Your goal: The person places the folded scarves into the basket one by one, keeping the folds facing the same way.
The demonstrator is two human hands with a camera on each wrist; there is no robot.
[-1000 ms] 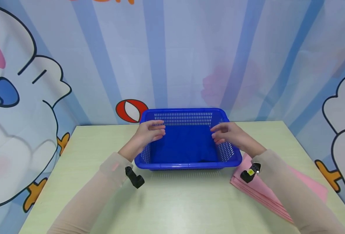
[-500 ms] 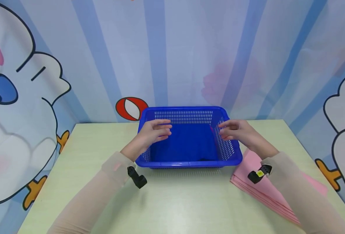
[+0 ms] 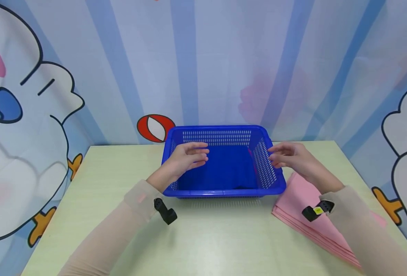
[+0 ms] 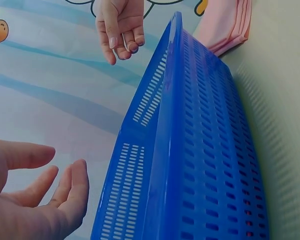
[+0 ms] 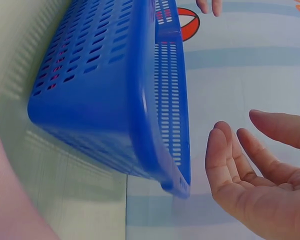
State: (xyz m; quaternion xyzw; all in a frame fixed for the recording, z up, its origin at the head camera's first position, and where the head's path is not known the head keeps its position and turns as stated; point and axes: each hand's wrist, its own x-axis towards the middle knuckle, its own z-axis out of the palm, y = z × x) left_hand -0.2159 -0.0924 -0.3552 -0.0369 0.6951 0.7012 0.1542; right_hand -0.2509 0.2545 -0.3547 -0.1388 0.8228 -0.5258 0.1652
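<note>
A blue plastic basket point(image 3: 220, 193) with slotted walls stands on the table, with what looks like flat blue cloth point(image 3: 224, 166) covering its bottom. A sliver of pink shows along the inner right side. My left hand point(image 3: 182, 158) hovers over the basket's left part, fingers loosely bent and holding nothing. Over the right rim is my right hand point(image 3: 294, 158), also holding nothing. Both wrist views show thumb and fingers apart: the left hand point(image 4: 45, 200) beside the basket's rim, the right hand point(image 5: 260, 185) off its corner.
Folded pink cloth point(image 3: 305, 203) lies to the right of the basket, partly under the right forearm in the head view. The pale table point(image 3: 206, 241) ends at a printed backdrop point(image 3: 220, 69) behind the basket. Black wrist cameras hang at both cuffs.
Both hands have shifted right, the right one from inside the basket's outline to over its right rim. The basket and the pink cloth have stayed in place.
</note>
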